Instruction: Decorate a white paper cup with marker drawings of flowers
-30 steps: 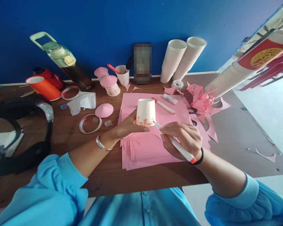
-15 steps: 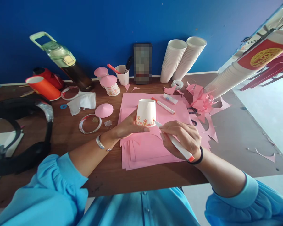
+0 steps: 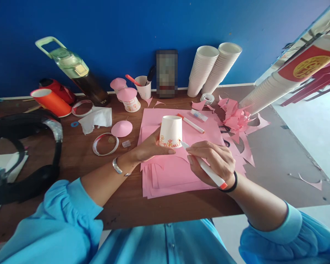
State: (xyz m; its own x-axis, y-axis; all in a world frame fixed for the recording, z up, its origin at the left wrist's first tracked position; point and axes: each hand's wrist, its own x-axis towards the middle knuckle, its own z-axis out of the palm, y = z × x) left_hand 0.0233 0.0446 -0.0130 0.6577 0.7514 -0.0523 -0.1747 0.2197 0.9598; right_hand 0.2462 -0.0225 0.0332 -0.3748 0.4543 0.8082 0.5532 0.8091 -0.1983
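Note:
Upside down above the pink paper sheets (image 3: 176,179), a white paper cup (image 3: 171,128) is gripped by my left hand (image 3: 151,146), its thumb lying along the lower edge. Orange and red flowers and grass are drawn around the wide end of the cup. My right hand (image 3: 213,161) is closed around a white marker pen (image 3: 209,172) with an orange end, and its tip meets the cup's right side at a flower. A second marker (image 3: 192,124) and a glue stick (image 3: 198,115) lie on the paper behind. Part of the left fingers is hidden behind the cup.
Decorated cups with pink cone roofs (image 3: 132,104) stand at the back, near a pen cup (image 3: 143,90) and a phone (image 3: 167,73). Cup stacks (image 3: 202,69) lean right of them. Scissors (image 3: 226,130) and pink scraps (image 3: 236,117) lie right; a bottle (image 3: 85,84) and headphones (image 3: 57,146) left.
Almost nothing differs. Both hands, the cup and the marker keep their places, and the whole view has shifted very slightly.

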